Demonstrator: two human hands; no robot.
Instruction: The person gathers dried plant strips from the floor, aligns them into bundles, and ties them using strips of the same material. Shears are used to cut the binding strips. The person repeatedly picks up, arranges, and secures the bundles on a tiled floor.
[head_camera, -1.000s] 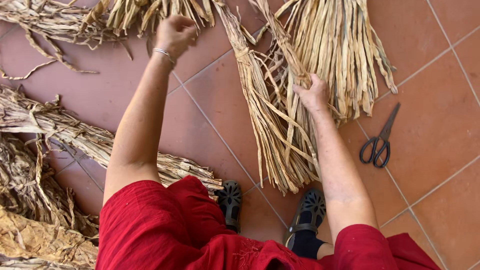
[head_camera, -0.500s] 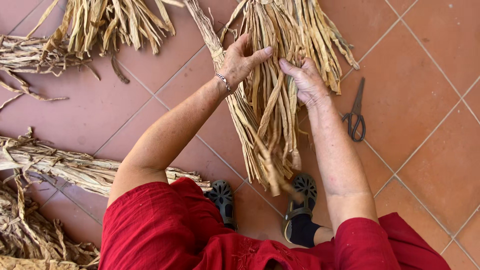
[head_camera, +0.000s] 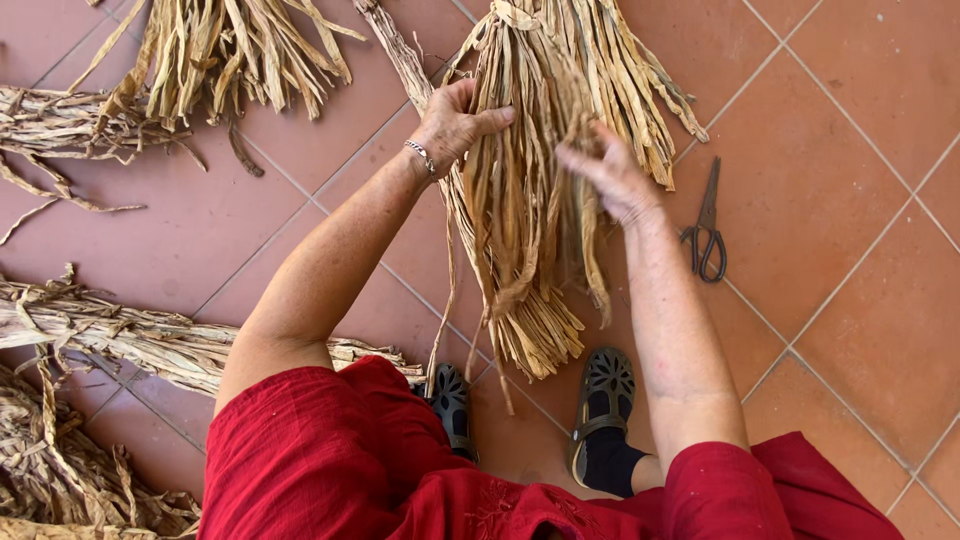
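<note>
- Left hand (head_camera: 452, 122) is clamped on the upper left edge of the long bundle of dried tan plant strips (head_camera: 520, 200), thumb across the front, fingers wrapped behind: a firm grip on the bundle.
- Right hand (head_camera: 605, 172) sits on the bundle's right side, fingers curled into a few loose strips; it grips those strands rather than the whole bundle.
- The bundle lies lengthwise on the terracotta tile floor (head_camera: 860, 200), its cut ends fanned out just above the dark perforated sandals (head_camera: 600, 400).
- Black-handled scissors (head_camera: 706, 232) lie on the tiles just right of the right forearm, untouched.
- A second fan of dried strips (head_camera: 230, 50) sits up left; a long twisted rope of the same fibre (head_camera: 130, 335) runs along the left, under the elbow.
- Risk, as I judge it: the strips look brittle, so a sharp pull by the right hand could snap or shred them.
- The lower ends are loose; if the left hand slackens, the bundle may splay and tangle.
- The scissors lie close to the right arm; a sweep could knock them.
</note>
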